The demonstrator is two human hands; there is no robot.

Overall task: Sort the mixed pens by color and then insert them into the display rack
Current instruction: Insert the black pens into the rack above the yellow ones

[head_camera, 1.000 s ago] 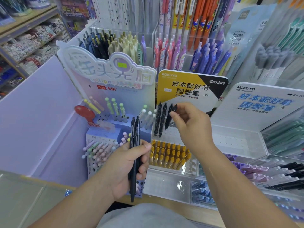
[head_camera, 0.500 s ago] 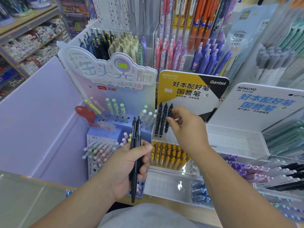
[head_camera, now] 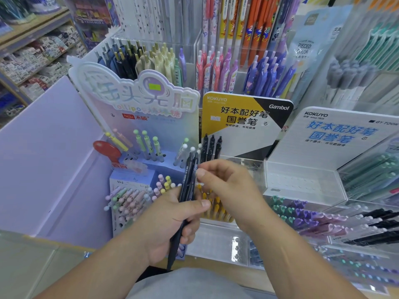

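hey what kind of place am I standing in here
Most likely a stationery shop's pen aisle. A Kokuyo display card stands over a rack of black pens, clear bins hold patterned pens, and stocked shelves run along the left.

This is a stationery shop, as shown by the acrylic display racks (head_camera: 302,184) crowded with pens sorted by colour, the branded header cards (head_camera: 246,119) reading KOKUYO and Gambol above them, hanging packaged pens (head_camera: 248,24) behind, and stocked merchandise shelves (head_camera: 32,59) at far left.
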